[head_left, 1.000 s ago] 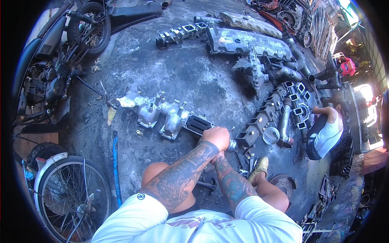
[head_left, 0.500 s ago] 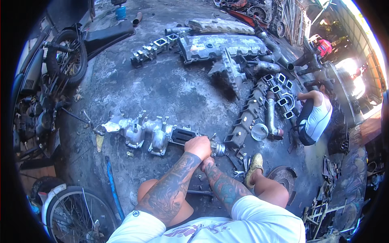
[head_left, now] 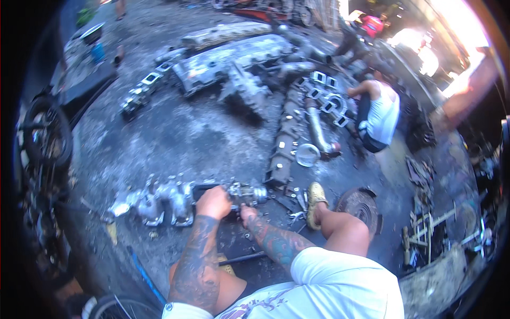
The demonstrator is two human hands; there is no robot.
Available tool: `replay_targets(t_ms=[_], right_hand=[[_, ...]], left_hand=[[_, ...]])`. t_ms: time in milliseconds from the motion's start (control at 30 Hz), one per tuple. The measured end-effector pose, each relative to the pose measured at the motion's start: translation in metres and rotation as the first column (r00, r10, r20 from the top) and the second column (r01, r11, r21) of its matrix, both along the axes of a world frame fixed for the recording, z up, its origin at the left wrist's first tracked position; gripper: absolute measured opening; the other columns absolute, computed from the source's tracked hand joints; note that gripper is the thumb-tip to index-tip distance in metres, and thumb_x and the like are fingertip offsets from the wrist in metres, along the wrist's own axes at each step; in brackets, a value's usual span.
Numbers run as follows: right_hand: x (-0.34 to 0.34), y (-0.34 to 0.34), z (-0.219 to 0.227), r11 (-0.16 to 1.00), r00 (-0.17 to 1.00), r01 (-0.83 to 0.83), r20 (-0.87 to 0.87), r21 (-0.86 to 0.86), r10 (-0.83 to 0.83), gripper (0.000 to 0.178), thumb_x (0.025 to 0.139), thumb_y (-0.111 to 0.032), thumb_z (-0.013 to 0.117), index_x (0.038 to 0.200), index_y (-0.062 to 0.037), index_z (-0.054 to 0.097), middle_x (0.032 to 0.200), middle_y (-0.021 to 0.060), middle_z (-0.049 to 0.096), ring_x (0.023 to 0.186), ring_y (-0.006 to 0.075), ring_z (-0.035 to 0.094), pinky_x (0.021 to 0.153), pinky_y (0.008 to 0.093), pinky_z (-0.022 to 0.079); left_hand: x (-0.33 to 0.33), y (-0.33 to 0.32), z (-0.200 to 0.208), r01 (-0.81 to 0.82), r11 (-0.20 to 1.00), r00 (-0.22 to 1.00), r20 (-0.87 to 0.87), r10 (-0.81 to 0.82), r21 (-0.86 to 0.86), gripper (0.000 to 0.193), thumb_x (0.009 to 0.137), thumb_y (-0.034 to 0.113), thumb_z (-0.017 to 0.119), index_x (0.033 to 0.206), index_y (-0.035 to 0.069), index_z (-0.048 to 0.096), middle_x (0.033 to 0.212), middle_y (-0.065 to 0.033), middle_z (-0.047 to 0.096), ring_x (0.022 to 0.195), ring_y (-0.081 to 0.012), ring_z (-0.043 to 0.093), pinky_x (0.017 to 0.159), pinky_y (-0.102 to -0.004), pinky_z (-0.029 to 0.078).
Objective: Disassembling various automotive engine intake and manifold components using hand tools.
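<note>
Metal casting (head_left: 180, 204) is lying on the ground (head_left: 122, 143), its long axis running left to right; left hand (head_left: 213, 202) is arching over its right-hand portion, knuckles up — fingers curled nearly closed, their hold hidden; right hand (head_left: 248, 213) is resting lower, by its near edge, closer to the cylindrical end (head_left: 258, 194) — fingers partly curled, any grip impossible to tell.
</note>
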State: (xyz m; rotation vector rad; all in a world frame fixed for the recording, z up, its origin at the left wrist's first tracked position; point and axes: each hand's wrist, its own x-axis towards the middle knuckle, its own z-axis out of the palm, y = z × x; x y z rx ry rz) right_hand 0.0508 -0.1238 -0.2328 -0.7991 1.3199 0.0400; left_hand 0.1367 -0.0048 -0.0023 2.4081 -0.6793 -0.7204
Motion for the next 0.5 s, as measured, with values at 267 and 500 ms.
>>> replay_targets(t_ms=[267,500], right_hand=[[0.001,0.0,-0.003,0.998,0.997,0.056,-0.046,-0.038,-0.058,0.023,0.087,-0.029,0.06,0.086,-0.0054,0.058,0.068,0.0044,0.055,0.05,0.014,0.049,0.042,0.0299,0.043],[-0.005,-0.003,0.012,0.978,0.985,0.157,0.047,0.139,-0.165,0.025,0.088,-0.029,0.058,0.083,-0.0044,0.057,0.064,0.0036,0.052,0.047,0.0132,0.047,0.037,0.0261,0.041]], left_hand=[[0.023,0.009,-0.032,-0.111,0.993,0.994,0.009,0.111,-0.04,0.025,0.087,0.022,0.049,0.092,0.001,0.061,0.091,-0.021,0.064,0.092,-0.0381,0.059,0.079,-0.0463,0.046],[0.024,0.011,-0.027,-0.199,0.964,0.98,-0.02,0.198,-0.174,0.023,0.089,0.019,0.049,0.088,-0.001,0.06,0.083,-0.0187,0.065,0.086,-0.0367,0.061,0.075,-0.0429,0.046]])
